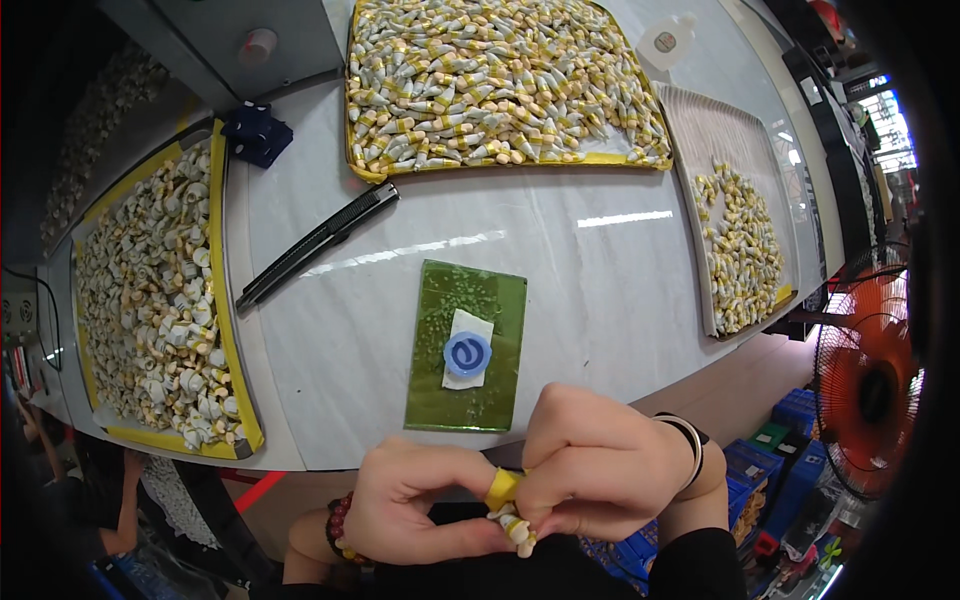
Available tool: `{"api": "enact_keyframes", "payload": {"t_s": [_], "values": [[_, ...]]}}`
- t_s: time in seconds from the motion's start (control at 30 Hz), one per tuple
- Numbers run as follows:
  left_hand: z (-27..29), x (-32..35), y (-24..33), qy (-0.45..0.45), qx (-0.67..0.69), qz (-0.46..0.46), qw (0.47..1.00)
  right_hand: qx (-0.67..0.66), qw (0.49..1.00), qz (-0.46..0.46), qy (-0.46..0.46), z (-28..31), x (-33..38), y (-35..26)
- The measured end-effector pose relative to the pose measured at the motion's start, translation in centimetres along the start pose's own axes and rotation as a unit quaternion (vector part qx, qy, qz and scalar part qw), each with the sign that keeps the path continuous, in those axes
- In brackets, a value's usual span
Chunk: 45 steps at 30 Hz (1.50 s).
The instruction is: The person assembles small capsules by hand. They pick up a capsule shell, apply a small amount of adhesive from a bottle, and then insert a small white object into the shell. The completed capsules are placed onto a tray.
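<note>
Low at the table's near edge, my left hand (pixel 415 505) and my right hand (pixel 600 465) meet, both closed with fingertips together. Between them is a small white, yellow and peach molded piece (pixel 515 528), partly hidden by the fingers. A yellow band (pixel 503 487) shows at my left index fingertip; whether it is tape or a finger cover I cannot tell. Just beyond the hands lies a green rectangular mat (pixel 425 385) with small marks on it. On the mat, a white pad (pixel 470 323) carries a round blue dish (pixel 467 354).
A yellow-edged tray (pixel 510 165) of cone-shaped pieces stands at the back. Other trays stand left (pixel 232 330) and right (pixel 700 230). A black cutter-like tool (pixel 318 245), dark blue cloth (pixel 257 135) and white bottle (pixel 668 42) lie around. An orange fan (pixel 868 390) stands right; a co-worker's arm (pixel 128 500) shows lower left.
</note>
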<state>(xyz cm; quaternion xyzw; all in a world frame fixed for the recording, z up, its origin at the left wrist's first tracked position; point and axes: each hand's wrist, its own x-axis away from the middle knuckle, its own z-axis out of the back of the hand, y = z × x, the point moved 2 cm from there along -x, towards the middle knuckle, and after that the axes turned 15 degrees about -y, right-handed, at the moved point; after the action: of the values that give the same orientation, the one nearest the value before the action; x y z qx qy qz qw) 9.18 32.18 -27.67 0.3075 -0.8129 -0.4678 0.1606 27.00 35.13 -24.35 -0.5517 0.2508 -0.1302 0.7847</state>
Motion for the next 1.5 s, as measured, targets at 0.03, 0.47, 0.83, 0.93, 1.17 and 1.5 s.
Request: {"api": "enact_keyframes", "payload": {"t_s": [0.03,0.47,0.83,0.93,1.17,1.5], "values": [[-0.1,-0.1,0.1,0.013,0.011,-0.009,1.0,0.009,1.0,0.006,0.013,0.0,0.0,-0.1],[0.1,-0.5,0.3,-0.008,-0.014,-0.075,0.997,0.032,0.997,0.021,0.067,-0.5,0.6,-0.5],[2.5,4.1,8.4,0.053,-0.525,-0.003,0.849,0.111,0.989,-0.045,0.082,-1.6,0.8,-1.4],[4.0,7.2,14.8,0.226,-0.727,0.162,0.628,0.13,0.971,-0.077,0.187,-1.0,2.1,-1.8],[17.8,6.5,22.2,0.288,-0.729,0.203,0.587,0.183,0.958,-0.116,0.188,-0.4,2.5,-2.5],[41.4,-2.6,23.5,0.201,-0.853,0.231,0.423,0.243,0.936,-0.146,0.21,-0.4,3.4,-4.8]]}}
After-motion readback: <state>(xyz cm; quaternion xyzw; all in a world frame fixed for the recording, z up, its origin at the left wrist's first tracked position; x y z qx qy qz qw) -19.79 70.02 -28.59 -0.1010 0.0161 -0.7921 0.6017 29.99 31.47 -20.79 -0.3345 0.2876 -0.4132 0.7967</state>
